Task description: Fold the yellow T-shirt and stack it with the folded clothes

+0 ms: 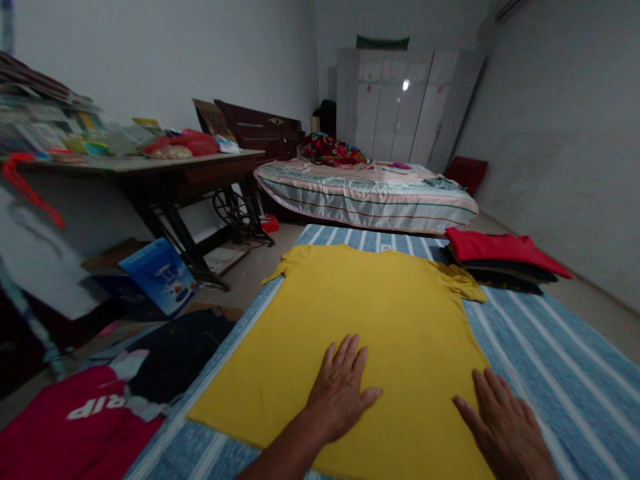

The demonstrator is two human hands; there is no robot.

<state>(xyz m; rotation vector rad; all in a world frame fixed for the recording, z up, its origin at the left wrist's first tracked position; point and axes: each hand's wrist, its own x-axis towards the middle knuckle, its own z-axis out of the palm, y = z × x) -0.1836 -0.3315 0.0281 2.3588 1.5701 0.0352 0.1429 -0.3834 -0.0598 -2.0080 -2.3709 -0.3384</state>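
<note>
A yellow T-shirt [380, 313] lies spread flat, its neck at the far end and both short sleeves out to the sides. My left hand [341, 387] rests palm down near the middle of its lower half, fingers stretched and thumb apart. Over the shirt's right side edge lies my right hand [505, 417], also flat, with its fingers spread. Neither hand grips the cloth. Beneath the shirt is a blue and white striped cover [565, 360]. The near hem is partly hidden by my left forearm and cut off by the view's bottom edge.
Folded clothes with a red garment [505, 247] on top sit at the far right of the striped surface. Left and lower are a red printed garment [65, 427] and dark clothes [180, 353]. A blue box [160, 277] stands by the sewing table [200, 163]. Beyond is a bed [370, 197].
</note>
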